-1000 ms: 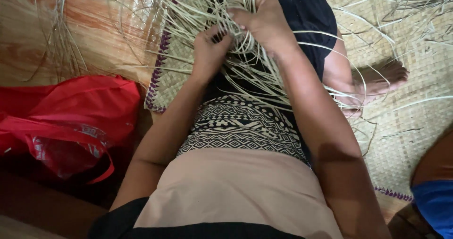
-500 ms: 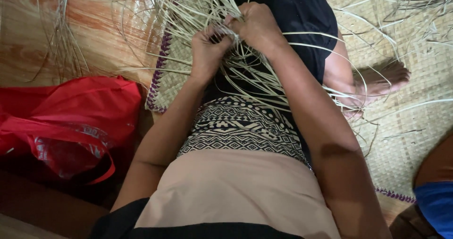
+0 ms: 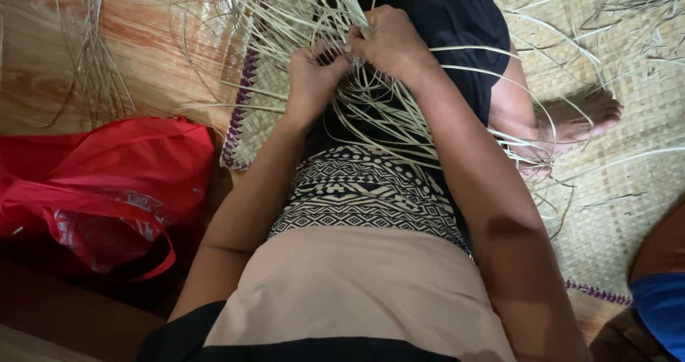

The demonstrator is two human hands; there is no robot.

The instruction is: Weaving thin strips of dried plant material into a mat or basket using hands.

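- The left hand (image 3: 314, 80) is closed, its fingers curled around a bunch of pale reed strips (image 3: 371, 112) just above the person's lap.
- The right hand (image 3: 389, 41) is closed too, pinching the same strips from the other side; the two hands touch at the fingertips.
- The reed strips fan out from between the hands, upward and to both sides, and some trail down across the dark cloth (image 3: 442, 26) over the lap.
- A partly woven mat with a purple edge (image 3: 239, 105) lies under and just left of the left hand, its loose ends joining the strips.
- A black-and-white patterned band (image 3: 357, 187) and a beige garment (image 3: 342, 290) cover the person's middle, between the forearms.
- The person's bare foot (image 3: 578, 116) rests on a woven floor mat (image 3: 621, 190) to the right of the right forearm.
- A red plastic bag (image 3: 100, 183) lies on the wooden floor (image 3: 85, 62) to the left, near the left elbow but apart from it.
- More loose strips (image 3: 93, 55) lie scattered on the floor at upper left.
- A blue thing (image 3: 660, 308) shows at the lower right edge; what it is cannot be told.
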